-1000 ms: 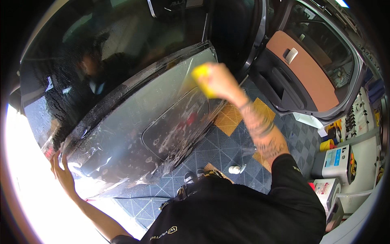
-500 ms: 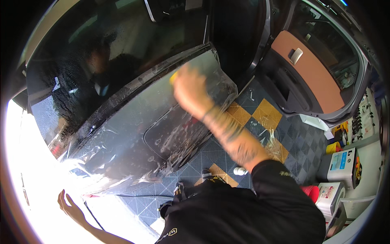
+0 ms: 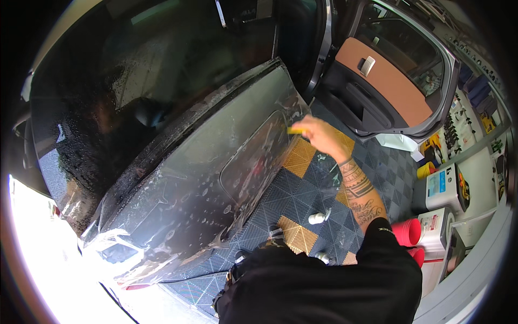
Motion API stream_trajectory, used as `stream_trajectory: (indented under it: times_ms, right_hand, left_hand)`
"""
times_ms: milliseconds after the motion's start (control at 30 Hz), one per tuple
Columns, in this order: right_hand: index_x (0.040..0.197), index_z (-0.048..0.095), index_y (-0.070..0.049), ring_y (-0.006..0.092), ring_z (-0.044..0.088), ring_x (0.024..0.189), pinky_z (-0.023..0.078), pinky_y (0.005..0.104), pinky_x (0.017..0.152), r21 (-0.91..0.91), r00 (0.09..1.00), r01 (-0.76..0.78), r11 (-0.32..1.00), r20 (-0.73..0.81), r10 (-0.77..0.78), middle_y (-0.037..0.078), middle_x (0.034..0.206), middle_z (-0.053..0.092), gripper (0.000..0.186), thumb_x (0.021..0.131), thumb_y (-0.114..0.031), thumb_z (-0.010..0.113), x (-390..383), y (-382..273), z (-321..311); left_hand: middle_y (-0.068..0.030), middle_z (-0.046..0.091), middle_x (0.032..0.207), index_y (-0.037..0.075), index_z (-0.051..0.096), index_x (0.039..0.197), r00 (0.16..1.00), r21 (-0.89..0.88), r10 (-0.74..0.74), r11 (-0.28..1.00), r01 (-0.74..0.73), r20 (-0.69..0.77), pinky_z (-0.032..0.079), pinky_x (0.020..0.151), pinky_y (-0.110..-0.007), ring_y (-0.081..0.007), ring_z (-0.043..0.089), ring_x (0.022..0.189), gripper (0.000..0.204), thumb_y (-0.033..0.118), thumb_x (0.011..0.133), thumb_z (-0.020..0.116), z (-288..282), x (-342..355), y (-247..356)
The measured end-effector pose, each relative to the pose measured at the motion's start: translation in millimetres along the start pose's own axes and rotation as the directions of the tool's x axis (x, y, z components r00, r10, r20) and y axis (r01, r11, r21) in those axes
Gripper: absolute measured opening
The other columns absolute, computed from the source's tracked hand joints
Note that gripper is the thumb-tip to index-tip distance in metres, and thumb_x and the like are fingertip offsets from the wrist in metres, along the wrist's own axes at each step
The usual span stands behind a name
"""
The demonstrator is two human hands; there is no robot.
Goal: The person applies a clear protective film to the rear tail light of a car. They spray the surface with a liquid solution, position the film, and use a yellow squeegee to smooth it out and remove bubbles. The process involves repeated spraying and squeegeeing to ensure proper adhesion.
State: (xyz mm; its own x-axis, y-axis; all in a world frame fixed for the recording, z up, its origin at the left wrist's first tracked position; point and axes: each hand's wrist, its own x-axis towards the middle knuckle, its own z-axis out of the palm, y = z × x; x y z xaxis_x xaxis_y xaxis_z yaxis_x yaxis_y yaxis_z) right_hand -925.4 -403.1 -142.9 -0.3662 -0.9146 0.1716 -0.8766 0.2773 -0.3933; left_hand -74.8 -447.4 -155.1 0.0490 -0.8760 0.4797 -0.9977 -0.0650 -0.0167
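The car door point(image 3: 216, 156) is dark grey and glossy, with a clear film point(image 3: 178, 216) lying wet over its outer face. Pale blotches and bubbles dot the film, more thickly toward the door's lower part, where it wrinkles into creases. A thin curved line marks out a rounded shape on the door, and water drops cling to the dark window point(image 3: 129, 81) above it.

The yellow scraper point(image 3: 294, 130) shows as a short, narrow strip at the door's right edge; whether it touches the film is hard to tell. The right hand point(image 3: 322, 137), slightly blurred, is just to the right of the door, fingers curled closed around the scraper, which pokes out from them toward the door. The left hand is out of view, so its state cannot be told.
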Motion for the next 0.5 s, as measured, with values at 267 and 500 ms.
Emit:
stream_trajectory:
  times_ms: [267,500]
  right_hand:
    - [0.099,0.070,-0.011,0.0309,0.062,0.080,0.050,0.0395,0.067,0.095,0.867,-0.208,0.974,-0.444,0.228,0.012,0.089,0.062,0.023,0.083,-0.010,0.054,129.6,48.9,-42.0]
    - [0.093,0.069,-0.014,0.0254,0.059,0.082,0.046,0.0394,0.068,-0.309,0.774,0.177,0.935,-0.543,-0.326,0.006,0.084,0.059,0.024,0.074,-0.005,0.060,69.5,-68.7,18.2]
  left_hand:
    - [-0.0057,0.064,0.100,0.010,0.064,0.113,0.804,-0.174,-0.152,0.938,0.301,0.574,0.053,0.071,-0.034,-0.0225,0.063,0.089,0.026,0.026,0.094,0.056,87.1,-27.4,36.0]
    - [-0.0056,0.064,0.099,0.010,0.064,0.114,0.474,-0.045,-0.242,0.855,0.517,0.847,0.053,0.071,-0.034,-0.0227,0.063,0.089,0.027,0.026,0.093,0.056,97.6,-71.8,43.8]
